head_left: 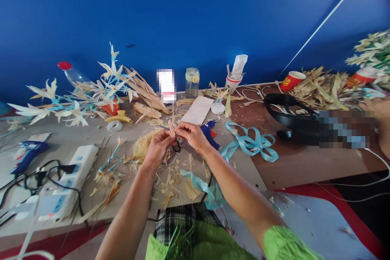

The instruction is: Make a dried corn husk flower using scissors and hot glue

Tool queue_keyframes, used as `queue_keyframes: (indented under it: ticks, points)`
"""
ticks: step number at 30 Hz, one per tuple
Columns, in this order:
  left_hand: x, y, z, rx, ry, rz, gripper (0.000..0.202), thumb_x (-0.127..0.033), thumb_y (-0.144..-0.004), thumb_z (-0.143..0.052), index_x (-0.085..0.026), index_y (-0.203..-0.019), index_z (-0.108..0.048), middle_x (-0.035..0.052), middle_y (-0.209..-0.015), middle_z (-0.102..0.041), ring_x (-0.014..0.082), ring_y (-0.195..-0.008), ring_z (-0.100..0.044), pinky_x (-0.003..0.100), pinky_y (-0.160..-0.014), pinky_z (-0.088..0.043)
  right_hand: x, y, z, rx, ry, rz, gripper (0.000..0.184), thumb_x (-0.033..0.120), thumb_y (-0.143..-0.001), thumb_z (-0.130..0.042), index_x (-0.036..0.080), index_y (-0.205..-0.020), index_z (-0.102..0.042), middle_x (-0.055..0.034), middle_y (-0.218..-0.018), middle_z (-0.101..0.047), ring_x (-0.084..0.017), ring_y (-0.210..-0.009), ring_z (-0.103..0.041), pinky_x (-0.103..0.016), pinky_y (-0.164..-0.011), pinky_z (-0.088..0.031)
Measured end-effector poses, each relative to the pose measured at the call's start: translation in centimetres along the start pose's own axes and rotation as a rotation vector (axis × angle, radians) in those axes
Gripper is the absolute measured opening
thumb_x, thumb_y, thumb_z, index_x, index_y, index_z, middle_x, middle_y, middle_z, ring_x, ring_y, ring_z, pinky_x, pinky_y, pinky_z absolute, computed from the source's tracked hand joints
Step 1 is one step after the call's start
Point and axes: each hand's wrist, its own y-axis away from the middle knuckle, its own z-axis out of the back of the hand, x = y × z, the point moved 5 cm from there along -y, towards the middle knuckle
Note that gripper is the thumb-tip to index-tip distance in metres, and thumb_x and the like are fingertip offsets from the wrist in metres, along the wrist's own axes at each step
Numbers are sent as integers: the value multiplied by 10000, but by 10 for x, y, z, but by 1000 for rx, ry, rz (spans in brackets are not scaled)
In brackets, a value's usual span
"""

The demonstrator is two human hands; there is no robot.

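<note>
Over the middle of the table, my left hand point(159, 145) is closed, pinching a small pale strip of corn husk point(171, 126) that points upward. My right hand point(195, 135) meets it from the other side, thumb and fingertips pressed together at the husk. A black loop like a scissors handle point(176, 146) shows just below the fingers; whether a hand holds it I cannot tell. Husk scraps point(170, 178) litter the tabletop under my wrists. Left of my left hand lies a bundle of fine straw-coloured fibre point(143, 146). A dark blue tool point(209, 133), partly hidden, lies beyond my right wrist.
Left are husk flowers on blue stems point(112, 73), a blue glue gun point(30, 152) and a power strip point(76, 174) with cables. A glass jar point(192, 83) stands behind. Light-blue ribbon point(252, 142), a black headset-like object point(292, 118) and another person's hand point(382, 118) are right.
</note>
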Motion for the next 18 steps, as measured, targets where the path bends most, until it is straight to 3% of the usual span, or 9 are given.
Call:
queue_keyframes:
  ticks: [5, 11, 18]
  points:
    - [-2, 0, 0, -15, 49, 20, 286, -298, -586, -800, -158, -702, -580, 14, -781, -663, 75, -549, -538, 212, -550, -437, -1, -1, 5, -98, -44, 1, 237, 391, -676, -657, 163, -731, -627, 45, -583, -515, -80, -551, -407, -218, -551, -344]
    - [-5, 4, -5, 18, 135, 61, 265, -267, -597, -801, -152, -689, -582, 28, -880, -686, 58, -543, -537, 243, -611, -481, 0, -1, 4, -90, 21, 63, 220, 390, -707, -622, 171, -718, -599, 23, -645, -548, -105, -628, -473, -234, -628, -393]
    - [-2, 6, -7, 81, 169, 105, 235, -243, -622, -793, -154, -706, -593, -14, -695, -628, 74, -507, -551, 269, -608, -506, 4, 1, 0, -42, 182, 165, 203, 365, -777, -572, 172, -717, -558, 16, -664, -535, -109, -638, -471, -231, -635, -389]
